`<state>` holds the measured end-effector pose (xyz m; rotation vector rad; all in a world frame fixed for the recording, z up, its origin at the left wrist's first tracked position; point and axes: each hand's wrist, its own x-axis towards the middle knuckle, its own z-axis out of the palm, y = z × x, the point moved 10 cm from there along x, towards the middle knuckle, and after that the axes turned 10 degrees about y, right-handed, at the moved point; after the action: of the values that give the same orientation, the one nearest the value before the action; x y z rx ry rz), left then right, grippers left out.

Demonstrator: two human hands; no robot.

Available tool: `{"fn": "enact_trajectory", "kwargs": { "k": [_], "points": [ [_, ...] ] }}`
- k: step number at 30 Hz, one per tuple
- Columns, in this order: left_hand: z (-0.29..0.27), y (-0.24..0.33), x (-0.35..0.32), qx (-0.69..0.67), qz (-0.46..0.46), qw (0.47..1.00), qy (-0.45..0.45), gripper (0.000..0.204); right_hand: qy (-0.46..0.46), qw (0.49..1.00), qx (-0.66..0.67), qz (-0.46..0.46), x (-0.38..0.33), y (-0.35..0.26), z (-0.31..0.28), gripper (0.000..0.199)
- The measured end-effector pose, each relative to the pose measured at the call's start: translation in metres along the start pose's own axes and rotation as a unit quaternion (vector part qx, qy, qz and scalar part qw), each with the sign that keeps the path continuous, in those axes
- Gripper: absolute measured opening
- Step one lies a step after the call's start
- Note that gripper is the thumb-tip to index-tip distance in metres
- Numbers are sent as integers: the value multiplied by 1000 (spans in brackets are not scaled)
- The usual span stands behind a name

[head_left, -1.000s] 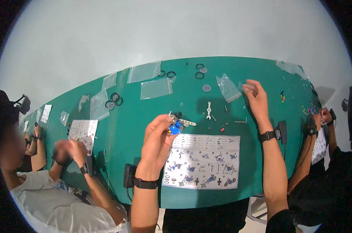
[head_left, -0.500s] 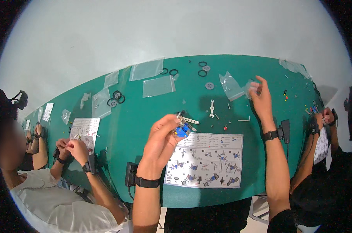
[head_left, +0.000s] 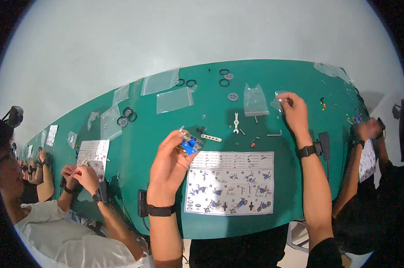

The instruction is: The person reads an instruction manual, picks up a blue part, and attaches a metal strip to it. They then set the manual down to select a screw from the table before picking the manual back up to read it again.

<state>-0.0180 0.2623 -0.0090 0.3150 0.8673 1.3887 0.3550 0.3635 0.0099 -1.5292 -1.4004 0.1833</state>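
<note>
My left hand [head_left: 166, 167] is closed around a small blue-and-metal model assembly [head_left: 191, 146], held above the table just off the upper left corner of a printed instruction sheet [head_left: 228, 190]. Beside the assembly, a pale perforated strip [head_left: 211, 138] lies on the green table. Farther off to the right, my right hand [head_left: 296, 115] has its fingers curled down on a small clear plastic bag [head_left: 278, 103]. Left of that bag lies a larger clear zip bag [head_left: 255, 102]. Between my hands are a flat wrench [head_left: 236, 122], a hex key [head_left: 274, 134] and a small red part [head_left: 252, 144].
Black tyre rings [head_left: 224, 82] and a grey wheel [head_left: 232, 97] lie toward the far edge, with flat bags [head_left: 175, 101] to their left. A co-worker's hands [head_left: 81, 175] work at left; another co-worker's hands [head_left: 367, 129] are at right beside small coloured parts.
My left hand has moved left with the model assembly and turned it, leaving the perforated strip in fuller view. My right fingers have curled lower over the small bag; the larger bag lies flatter, apart from it.
</note>
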Motion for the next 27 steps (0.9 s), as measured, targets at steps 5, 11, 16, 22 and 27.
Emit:
{"fn": "enact_trajectory", "kwargs": {
  "k": [5, 11, 16, 22, 27],
  "points": [
    [-2, 8, -3, -30, 16, 998, 47, 11, 32, 999, -42, -8, 3, 2, -9, 21],
    [-14, 10, 1, -64, 8, 995, 73, 11, -44, 995, 30, -82, -9, -31, 10, 38],
    [-22, 21, 1, -88, 37, 992, 80, 11, -37, 992, 118, -13, -4, -18, 6, 45],
    [-31, 22, 4, -111, 44, 988, 102, 13, 119, 978, -110, -134, 3, -28, -37, 34],
    [-33, 26, 2, -88, 53, 988, 114, 14, -244, 961, -125, -23, -29, -54, 6, 23]
  ]
}}
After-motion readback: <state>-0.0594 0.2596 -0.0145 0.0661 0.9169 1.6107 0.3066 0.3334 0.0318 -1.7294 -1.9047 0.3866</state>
